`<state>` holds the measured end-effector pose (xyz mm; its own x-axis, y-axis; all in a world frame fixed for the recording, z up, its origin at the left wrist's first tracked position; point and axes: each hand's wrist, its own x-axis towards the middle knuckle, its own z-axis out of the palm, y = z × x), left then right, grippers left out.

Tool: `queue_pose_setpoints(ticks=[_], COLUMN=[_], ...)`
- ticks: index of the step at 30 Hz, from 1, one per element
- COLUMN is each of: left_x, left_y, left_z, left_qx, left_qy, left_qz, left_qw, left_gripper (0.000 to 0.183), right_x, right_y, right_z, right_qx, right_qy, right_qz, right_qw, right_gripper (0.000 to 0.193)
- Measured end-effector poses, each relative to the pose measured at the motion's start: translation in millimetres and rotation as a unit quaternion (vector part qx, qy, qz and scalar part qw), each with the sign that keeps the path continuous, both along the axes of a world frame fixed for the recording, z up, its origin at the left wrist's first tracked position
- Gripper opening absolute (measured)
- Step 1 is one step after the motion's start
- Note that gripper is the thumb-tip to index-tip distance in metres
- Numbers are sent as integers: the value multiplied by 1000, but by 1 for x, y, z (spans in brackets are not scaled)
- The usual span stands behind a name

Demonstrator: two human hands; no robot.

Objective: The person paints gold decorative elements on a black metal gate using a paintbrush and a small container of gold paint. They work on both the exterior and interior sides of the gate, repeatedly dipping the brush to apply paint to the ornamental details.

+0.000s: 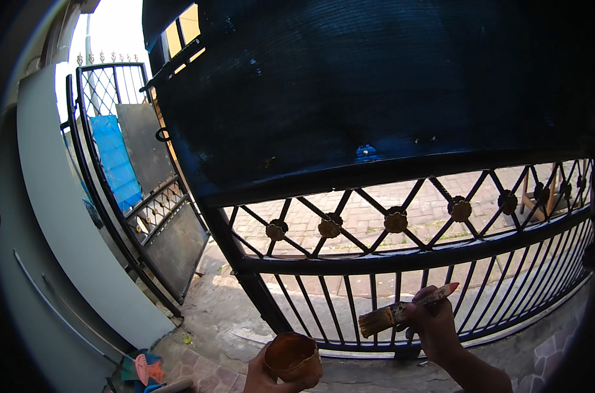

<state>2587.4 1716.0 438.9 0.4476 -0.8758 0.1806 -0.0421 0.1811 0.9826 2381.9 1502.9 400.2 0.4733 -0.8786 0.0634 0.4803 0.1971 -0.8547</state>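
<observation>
My right hand (431, 327) grips a flat paintbrush (397, 316) by its handle, which has a red tip; the bristles point left and look coated in gold-brown. Lower and to the left, my left hand (261, 373) is wrapped round a small cup (293, 357) whose inside is brownish-gold; how full it is I cannot tell. Brush and cup are apart. Just beyond both hands stands a black metal gate (376, 265). Its lattice band carries a row of flower-shaped ornaments (395, 219), several of them gold-toned, and the brush touches none of them.
A dark sheet panel (376, 85) fills the gate's upper part. At left, another gate leaf (173, 259) with a blue panel (114, 157) stands beside a grey wall (68, 216). A pink broom or rake head (143, 370) lies at lower left. Brick paving (350, 196) shows beyond the bars.
</observation>
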Motion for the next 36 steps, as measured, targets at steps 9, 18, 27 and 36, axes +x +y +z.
queue_pose_setpoints(ticks=[9, 18, 27, 36], left_x=[29, 77, 107, 186], left_y=[-64, -100, -79, -43], left_z=[-26, -4, -36, -41], left_qx=[16, -75, -28, -81], left_qy=[-119, -237, -13, -60], left_qz=[-57, -82, -101, 16], left_qw=[991, 965, 994, 995], left_gripper=[68, 69, 70, 66], right_x=[3, 42, 93, 206], right_y=[17, 31, 65, 55], right_z=[29, 67, 106, 87], right_qx=[22, -11, -172, -364], right_qy=[-11, 54, -8, 50], right_qz=[-72, -251, -354, -344], right_qw=[997, 966, 919, 864], right_gripper=[29, 23, 24, 37])
